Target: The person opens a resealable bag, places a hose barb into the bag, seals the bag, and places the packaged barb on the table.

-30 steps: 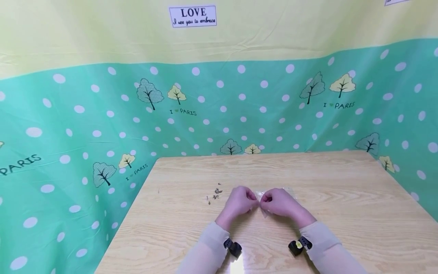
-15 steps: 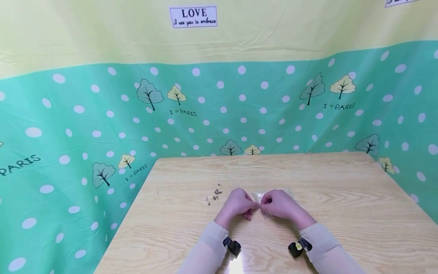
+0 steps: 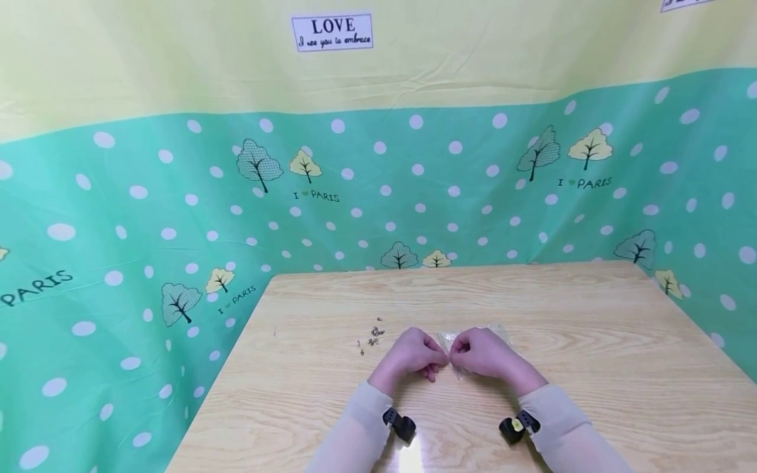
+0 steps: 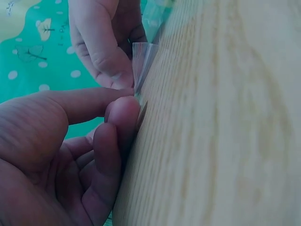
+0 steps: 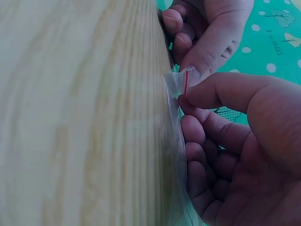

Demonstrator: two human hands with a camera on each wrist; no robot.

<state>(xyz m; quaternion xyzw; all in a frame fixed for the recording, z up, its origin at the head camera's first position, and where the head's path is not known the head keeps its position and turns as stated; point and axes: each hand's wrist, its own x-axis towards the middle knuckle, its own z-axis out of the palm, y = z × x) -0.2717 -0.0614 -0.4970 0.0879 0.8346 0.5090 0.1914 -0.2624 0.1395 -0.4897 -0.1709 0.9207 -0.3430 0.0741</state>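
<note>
A clear plastic zip bag [image 3: 499, 332] lies on the table under both hands, its mouth edge gathered between them. A red line along the zip strip [image 5: 186, 83] shows in the right wrist view. My left hand [image 3: 412, 353] pinches one part of that edge between thumb and index finger, the other fingers loosely curled below. Right beside it, my right hand [image 3: 487, 353] pinches the strip with thumb and forefinger, fingertips almost meeting the left ones. The left wrist view shows a flared corner of the bag [image 4: 142, 59] standing up near the fingertips. Most of the bag is hidden behind the right hand.
Left of the hands lies a loose cluster of small dark pieces [image 3: 376, 332], with a few single bits around it. A thin sliver [image 3: 275, 332] is farther left on the wooden table [image 3: 591, 368]. A green dotted curtain [image 3: 319, 230] hangs behind the table.
My left hand has shifted slightly toward me, and its thumb and index finger have straightened along the bag's edge while its lower fingers dropped. The right hand has barely moved.
</note>
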